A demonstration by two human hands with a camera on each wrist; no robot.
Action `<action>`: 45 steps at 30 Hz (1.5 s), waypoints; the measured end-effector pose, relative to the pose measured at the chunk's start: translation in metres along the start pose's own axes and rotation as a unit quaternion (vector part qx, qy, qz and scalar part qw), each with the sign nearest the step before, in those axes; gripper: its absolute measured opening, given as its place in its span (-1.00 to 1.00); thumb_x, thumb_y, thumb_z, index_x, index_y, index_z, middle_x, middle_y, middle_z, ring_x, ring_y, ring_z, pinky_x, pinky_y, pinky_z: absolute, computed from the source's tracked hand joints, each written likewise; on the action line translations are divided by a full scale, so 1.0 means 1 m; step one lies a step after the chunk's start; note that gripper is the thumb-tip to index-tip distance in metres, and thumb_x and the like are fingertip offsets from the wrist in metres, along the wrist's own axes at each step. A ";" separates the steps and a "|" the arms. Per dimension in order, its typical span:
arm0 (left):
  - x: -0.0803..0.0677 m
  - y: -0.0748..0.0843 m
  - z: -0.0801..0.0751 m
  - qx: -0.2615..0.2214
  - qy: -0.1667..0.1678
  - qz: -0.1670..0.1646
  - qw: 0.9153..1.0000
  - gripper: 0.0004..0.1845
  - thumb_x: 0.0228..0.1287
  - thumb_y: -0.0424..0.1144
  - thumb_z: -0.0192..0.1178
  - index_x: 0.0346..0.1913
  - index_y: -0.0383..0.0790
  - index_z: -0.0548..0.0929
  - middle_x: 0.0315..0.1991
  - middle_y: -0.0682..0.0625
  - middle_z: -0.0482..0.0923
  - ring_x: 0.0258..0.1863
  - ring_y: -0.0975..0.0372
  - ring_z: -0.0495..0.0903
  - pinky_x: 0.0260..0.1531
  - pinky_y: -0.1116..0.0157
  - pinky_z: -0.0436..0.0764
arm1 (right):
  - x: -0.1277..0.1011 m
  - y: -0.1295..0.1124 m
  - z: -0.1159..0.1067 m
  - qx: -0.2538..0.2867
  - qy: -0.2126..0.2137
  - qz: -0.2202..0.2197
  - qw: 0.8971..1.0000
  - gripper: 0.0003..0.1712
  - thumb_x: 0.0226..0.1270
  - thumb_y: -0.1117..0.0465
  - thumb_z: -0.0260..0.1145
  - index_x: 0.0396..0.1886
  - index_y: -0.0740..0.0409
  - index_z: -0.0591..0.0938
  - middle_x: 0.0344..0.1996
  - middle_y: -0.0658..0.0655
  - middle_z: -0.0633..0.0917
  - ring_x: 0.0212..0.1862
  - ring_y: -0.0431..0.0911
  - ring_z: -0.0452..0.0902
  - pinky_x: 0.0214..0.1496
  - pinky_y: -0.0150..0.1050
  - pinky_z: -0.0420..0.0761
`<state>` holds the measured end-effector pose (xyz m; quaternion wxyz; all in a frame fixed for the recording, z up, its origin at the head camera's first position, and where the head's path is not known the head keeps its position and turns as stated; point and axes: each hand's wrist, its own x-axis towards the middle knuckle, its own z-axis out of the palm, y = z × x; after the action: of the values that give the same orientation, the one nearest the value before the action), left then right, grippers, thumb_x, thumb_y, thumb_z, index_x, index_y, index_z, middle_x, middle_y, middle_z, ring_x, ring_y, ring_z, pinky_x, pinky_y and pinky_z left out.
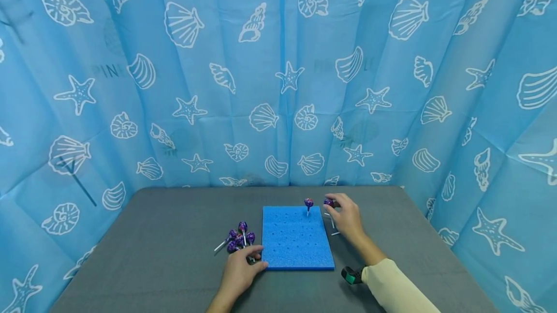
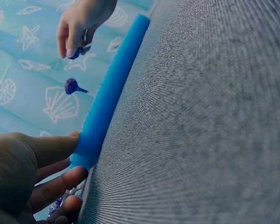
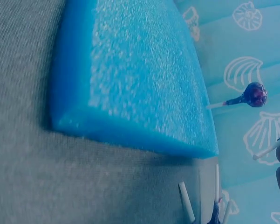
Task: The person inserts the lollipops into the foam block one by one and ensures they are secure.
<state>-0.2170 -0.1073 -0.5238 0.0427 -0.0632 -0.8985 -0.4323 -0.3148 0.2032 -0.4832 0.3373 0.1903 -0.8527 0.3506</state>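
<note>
My left hand (image 1: 239, 272) rests at the near left corner of a blue foam board (image 1: 298, 245), its fingertips (image 2: 78, 173) touching the edge. In the head view the board's top shows rows of small holes. A lollipop (image 1: 308, 202) in a purple wrapper stands upright near the board's far right corner, stick down. Beyond the far right edge, my right hand (image 1: 345, 214) pinches another purple lollipop (image 1: 329, 202) by its head. Its white stick (image 3: 266, 150) points toward the board in the right wrist view. The hand is raised above the table.
Several purple-wrapped lollipops (image 1: 242, 227) lie in a pile left of the board, close to my left hand. More white sticks (image 1: 334, 233) lie on the grey table (image 1: 183, 264) under my right hand. A blue shell-patterned curtain (image 1: 278, 85) hangs behind the table.
</note>
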 end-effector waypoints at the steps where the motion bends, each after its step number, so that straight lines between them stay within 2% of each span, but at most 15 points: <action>1: 0.000 0.000 0.000 0.001 0.000 0.001 1.000 -0.60 -0.03 -0.17 0.51 -0.04 -0.07 0.73 -0.37 0.20 0.61 -0.34 0.28 0.54 -0.35 0.20 0.47 | 0.000 -0.001 0.001 0.003 0.001 0.002 1.000 -0.72 0.12 0.41 0.47 -0.13 0.28 0.68 -0.26 0.19 0.65 -0.25 0.04 0.62 -0.21 0.05 0.64; 9: 0.000 0.000 -0.002 0.004 0.005 0.025 1.000 -0.59 -0.03 -0.13 0.51 -0.05 -0.09 0.73 -0.38 0.20 0.62 -0.33 0.26 0.57 -0.33 0.19 0.51 | 0.002 -0.005 0.010 0.017 0.004 0.013 1.000 -0.73 0.12 0.40 0.47 -0.15 0.25 0.67 -0.23 0.18 0.65 -0.20 0.04 0.63 -0.16 -0.01 0.65; 12: 0.000 0.000 -0.002 0.003 0.004 0.018 1.000 -0.59 -0.03 -0.13 0.51 -0.05 -0.08 0.73 -0.37 0.19 0.62 -0.32 0.26 0.57 -0.32 0.18 0.50 | 0.002 -0.008 0.013 0.025 0.006 0.023 0.999 -0.74 0.15 0.39 0.46 -0.15 0.27 0.66 -0.21 0.19 0.64 -0.18 0.06 0.62 -0.14 0.01 0.64; 17: 0.001 0.002 -0.002 0.007 -0.007 -0.011 1.000 -0.58 -0.03 -0.13 0.50 -0.03 -0.05 0.72 -0.35 0.19 0.62 -0.29 0.25 0.57 -0.28 0.13 0.51 | 0.000 -0.009 0.020 0.039 0.009 0.058 0.998 -0.74 0.18 0.36 0.45 -0.14 0.29 0.64 -0.18 0.18 0.63 -0.13 0.09 0.61 -0.10 0.08 0.62; 26: 0.002 0.003 -0.001 0.011 -0.012 -0.031 0.999 -0.58 -0.02 -0.14 0.50 -0.02 -0.02 0.71 -0.34 0.20 0.61 -0.27 0.24 0.56 -0.24 0.09 0.52 | -0.004 -0.010 0.027 0.062 0.018 0.108 0.992 -0.77 0.19 0.36 0.44 -0.16 0.22 0.63 -0.17 0.17 0.63 -0.10 0.08 0.63 -0.07 0.02 0.63; 37: 0.001 0.005 -0.001 0.013 -0.013 -0.031 0.999 -0.58 -0.02 -0.14 0.50 -0.02 -0.03 0.71 -0.34 0.19 0.61 -0.29 0.26 0.55 -0.28 0.12 0.52 | -0.007 -0.009 0.035 0.075 0.026 0.127 0.989 -0.76 0.18 0.34 0.45 -0.17 0.19 0.62 -0.17 0.15 0.64 -0.12 0.06 0.65 -0.12 -0.01 0.65; 45: 0.001 0.005 -0.001 0.015 -0.015 -0.036 0.999 -0.58 -0.02 -0.14 0.50 -0.02 -0.02 0.71 -0.34 0.19 0.61 -0.29 0.25 0.55 -0.28 0.10 0.52 | -0.008 -0.011 0.037 0.076 0.026 0.109 0.991 -0.76 0.16 0.36 0.46 -0.18 0.20 0.62 -0.18 0.16 0.63 -0.12 0.08 0.65 -0.12 -0.01 0.65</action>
<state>-0.2173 -0.1052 -0.5194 0.0152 -0.0369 -0.9072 -0.4188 -0.3190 0.1693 -0.5029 0.3037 0.1125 -0.8303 0.4535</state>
